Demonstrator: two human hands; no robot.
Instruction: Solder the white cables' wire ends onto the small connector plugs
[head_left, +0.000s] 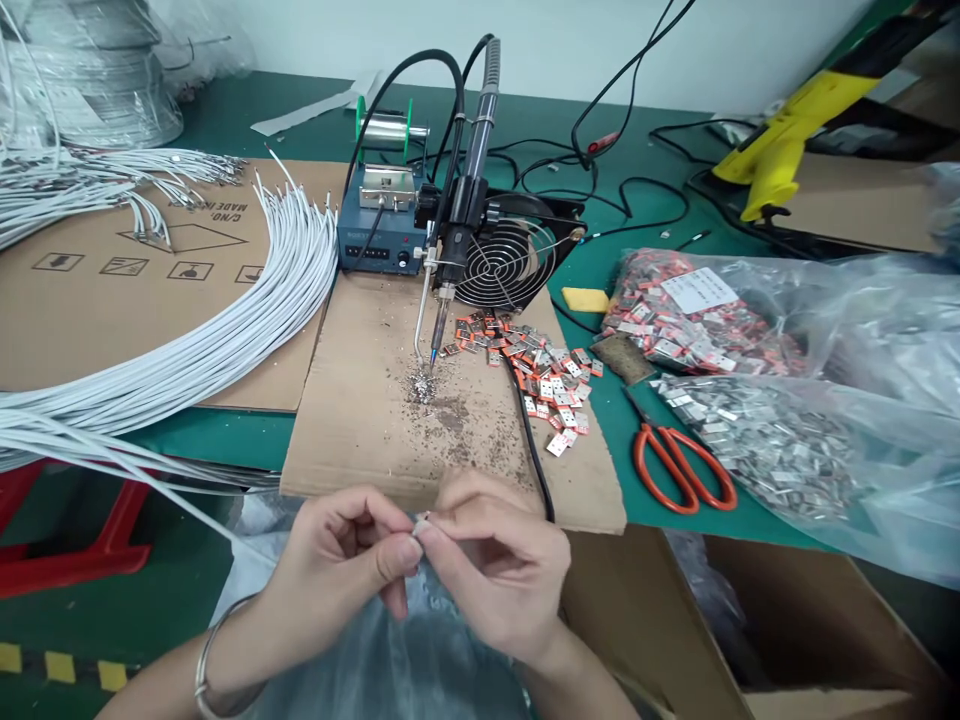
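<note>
My left hand and my right hand meet low in the middle of the view, fingertips pinched together on a small silvery connector. A thin white cable runs in from the left towards my left hand. Both hands hover over a clear plastic bag in front of the bench edge. Beyond them a mounted soldering iron points down at a brown cardboard pad spattered with solder. A heap of small orange and silver connectors lies on the pad to the right of the iron.
A bundle of white cables curves over flat cardboard at the left. A blue soldering station and a fan stand behind the pad. Orange scissors, bags of parts and an open carton are at the right.
</note>
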